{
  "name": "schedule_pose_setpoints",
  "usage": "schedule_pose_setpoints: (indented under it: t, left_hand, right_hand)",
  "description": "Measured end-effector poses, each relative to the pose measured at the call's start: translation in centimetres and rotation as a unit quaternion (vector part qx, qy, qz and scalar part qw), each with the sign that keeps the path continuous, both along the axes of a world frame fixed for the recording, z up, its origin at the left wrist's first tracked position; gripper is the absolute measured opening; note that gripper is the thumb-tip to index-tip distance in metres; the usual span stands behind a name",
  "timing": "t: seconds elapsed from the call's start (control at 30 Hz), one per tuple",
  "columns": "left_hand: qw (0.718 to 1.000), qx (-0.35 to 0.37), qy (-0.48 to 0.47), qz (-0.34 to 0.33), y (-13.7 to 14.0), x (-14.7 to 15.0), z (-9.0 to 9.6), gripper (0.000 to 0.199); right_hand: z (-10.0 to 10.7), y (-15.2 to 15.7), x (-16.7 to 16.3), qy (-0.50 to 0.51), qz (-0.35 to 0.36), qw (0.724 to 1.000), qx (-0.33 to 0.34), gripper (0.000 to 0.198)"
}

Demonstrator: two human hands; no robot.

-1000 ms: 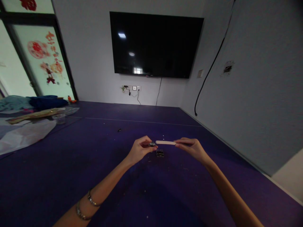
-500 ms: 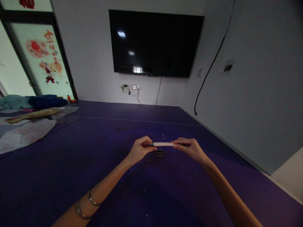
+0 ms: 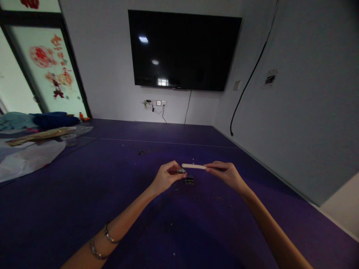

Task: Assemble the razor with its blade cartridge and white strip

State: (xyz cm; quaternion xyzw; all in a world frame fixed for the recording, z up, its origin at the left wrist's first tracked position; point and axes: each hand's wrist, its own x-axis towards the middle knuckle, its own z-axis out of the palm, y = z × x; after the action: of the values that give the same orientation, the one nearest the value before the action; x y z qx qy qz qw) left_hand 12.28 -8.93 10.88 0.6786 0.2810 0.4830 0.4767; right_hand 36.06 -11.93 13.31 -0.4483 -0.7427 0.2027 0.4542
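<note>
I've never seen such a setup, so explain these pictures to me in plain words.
There is no machine here: a person works with two bare hands. Every picture comes from one camera worn on that person's head, looking forward and down. The left hand pinches a small, shiny, silvery piece; the right hand holds a slim, pale, round-ended stick, its free end close to that piece. I cannot tell whether they touch. On the broad, dark purple surface lie a small, dark, boxy object, seen just below the stick, and a tiny black piece farther off. Toward the picture's left edge lie a thin, whitish sheet and a dark blue cloth.
</note>
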Motion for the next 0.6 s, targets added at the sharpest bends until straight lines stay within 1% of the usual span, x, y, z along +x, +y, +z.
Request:
schedule_pose_setpoints:
  t: [0.07, 0.2, 0.33, 0.5, 0.6]
  left_hand:
    - [1.000, 0.001, 0.003, 0.000, -0.04, 0.00, 0.04, 0.019]
    - [1.000, 0.011, 0.015, 0.008, 0.01, 0.10, -0.01, 0.017]
    - [1.000, -0.006, 0.000, -0.001, 0.05, 0.22, -0.08, 0.020]
    - [1.000, 0.017, 0.022, 0.015, -0.04, 0.19, 0.07, 0.015]
    - [1.000, 0.012, 0.016, 0.008, 0.00, 0.16, -0.01, 0.017]
  right_hand:
    - [0.21, -0.18, -0.10, -0.008, -0.001, 1.000, 0.007, 0.024]
    - [0.53, -0.46, -0.40, -0.023, 0.020, 0.999, 0.012, 0.025]
    - [0.36, -0.30, -0.40, -0.004, -0.004, 1.000, 0.012, 0.025]
    - [0.59, -0.49, -0.60, -0.024, 0.011, 1.000, 0.003, 0.023]
    - [0.78, -0.66, -0.61, -0.017, -0.006, 1.000, 0.006, 0.022]
